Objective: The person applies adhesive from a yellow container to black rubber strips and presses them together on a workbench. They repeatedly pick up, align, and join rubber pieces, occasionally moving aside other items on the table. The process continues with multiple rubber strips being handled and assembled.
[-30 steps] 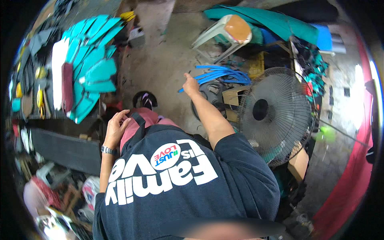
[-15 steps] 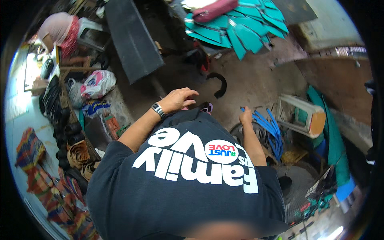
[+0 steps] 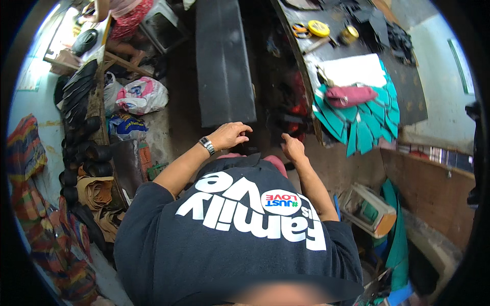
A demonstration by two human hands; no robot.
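Observation:
My left hand point(image 3: 230, 136), with a metal watch on its wrist, is just off the near end of a long black board point(image 3: 224, 66). Its fingers are loosely bent and apart, with nothing visible in them. To the right of the board's end is my right hand point(image 3: 293, 149), its forefinger partly stretched and the other fingers curled under. Whatever those curled fingers may hold is hidden. Ahead of it to the right, a table point(image 3: 408, 97) bears a fanned pile of teal cut pieces point(image 3: 357, 125). A dark red pouch point(image 3: 351, 96) lies on top of them.
Yellow tape rolls point(image 3: 318, 28) and a hammer point(image 3: 317, 46) lie farther up the table. An overturned stool point(image 3: 365, 209) is at right. Plastic bags point(image 3: 143, 95) and black rolled pieces point(image 3: 94, 153) stand at left. A person point(image 3: 130, 18) is at far left.
My view has turned, bringing the board to the middle and more of the table into sight. My right hand has moved away from the blue strips, inward toward my left hand.

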